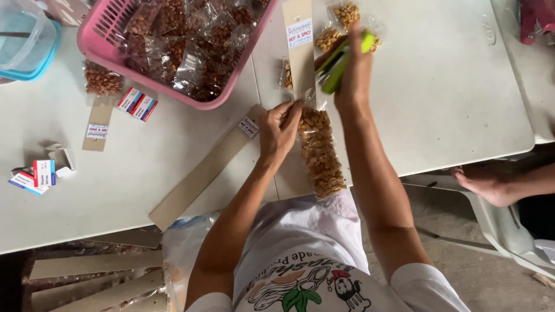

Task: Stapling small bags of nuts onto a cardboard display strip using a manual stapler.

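The left hand (278,130) pinched the top of a long clear bag of peanuts (319,151), fingers closed on the plastic just below a tan cardboard header strip (299,49). The bag lay on the white table (451,98) w/ its long axis running away from the person: bottom end at the table's near edge, top end pointing toward the far side, in line w/ the header strip. The strip carried a small printed label near its upper part and stood roughly upright in the view.

The right hand (354,75) was wrapped shut around a green stapler (340,60), just right of the strip, its nose angled down-left toward the strip's lower edge. Whether the stapler touched the strip: can't tell.

Left of the strip sat a pink basket (95,37) full of darker nut packets. A second long cardboard strip (202,170) lay diagonally left of the left hand. Small staple boxes (137,104) lay near the basket's lower edge, more boxes (34,174) further left. Beyond the stapler, other small peanut bags (346,14). Another person's foot (485,184) showed off the table's right corner.
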